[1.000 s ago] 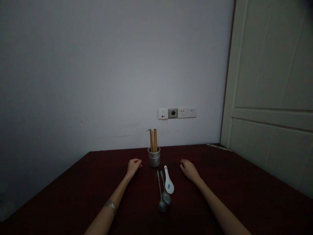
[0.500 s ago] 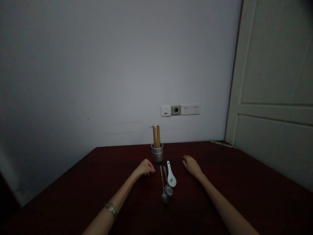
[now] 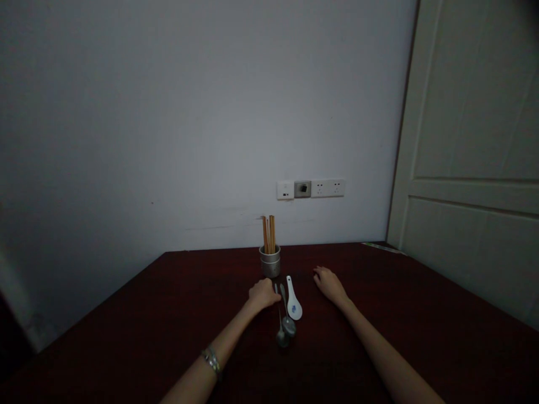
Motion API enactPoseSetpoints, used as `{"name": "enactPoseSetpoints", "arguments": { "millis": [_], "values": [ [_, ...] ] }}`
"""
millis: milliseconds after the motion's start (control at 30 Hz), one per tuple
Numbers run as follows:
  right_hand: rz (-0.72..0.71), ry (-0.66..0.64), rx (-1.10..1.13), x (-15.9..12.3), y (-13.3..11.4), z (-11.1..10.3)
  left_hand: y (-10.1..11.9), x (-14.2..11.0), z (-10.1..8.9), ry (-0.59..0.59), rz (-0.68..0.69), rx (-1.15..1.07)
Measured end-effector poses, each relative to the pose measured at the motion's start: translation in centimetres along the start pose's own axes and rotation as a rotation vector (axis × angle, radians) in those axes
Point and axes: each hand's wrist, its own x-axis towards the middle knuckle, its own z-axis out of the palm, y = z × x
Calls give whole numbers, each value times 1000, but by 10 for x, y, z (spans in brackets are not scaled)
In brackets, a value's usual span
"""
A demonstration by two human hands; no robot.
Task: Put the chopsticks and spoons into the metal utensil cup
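My left hand [image 3: 264,293] is closed around the handle of the leftmost metal spoon [image 3: 282,338], whose bowl points towards me. The handle end shows above the fingers. Just right of it lies a second metal spoon [image 3: 289,326], its bowl very close to the first. A white ceramic soup spoon [image 3: 295,308] with a blue mark lies to the right of both, handle pointing away from me. My right hand [image 3: 330,285] rests palm down on the table with its fingers stretched out, holding nothing, to the right of the ceramic spoon.
Behind the spoons stands a metal cup [image 3: 270,265] with several wooden chopsticks [image 3: 271,234] upright in it. The dark red table [image 3: 202,280] ends at a pale wall with a row of sockets [image 3: 327,188]. A pale panelled door [image 3: 467,140] is on the right.
My left hand has moved right, from beside the spoons onto the handle of the leftmost metal spoon, and closed on it. My right hand has stayed in place.
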Motion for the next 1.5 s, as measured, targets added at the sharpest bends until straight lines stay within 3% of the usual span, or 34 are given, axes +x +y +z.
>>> {"name": "enactPoseSetpoints", "arguments": {
  "millis": [367, 1100, 1500],
  "values": [
    [-10, -15, -21, 0, -1, -3, 12, -1, -2, -48, 35, 116],
    [-12, -3, 14, 1, 2, 1, 4, 11, 17, 16, 63, -51],
    [16, 3, 108, 2, 6, 4, 4, 2, 9, 6, 45, -167]
  ]
}}
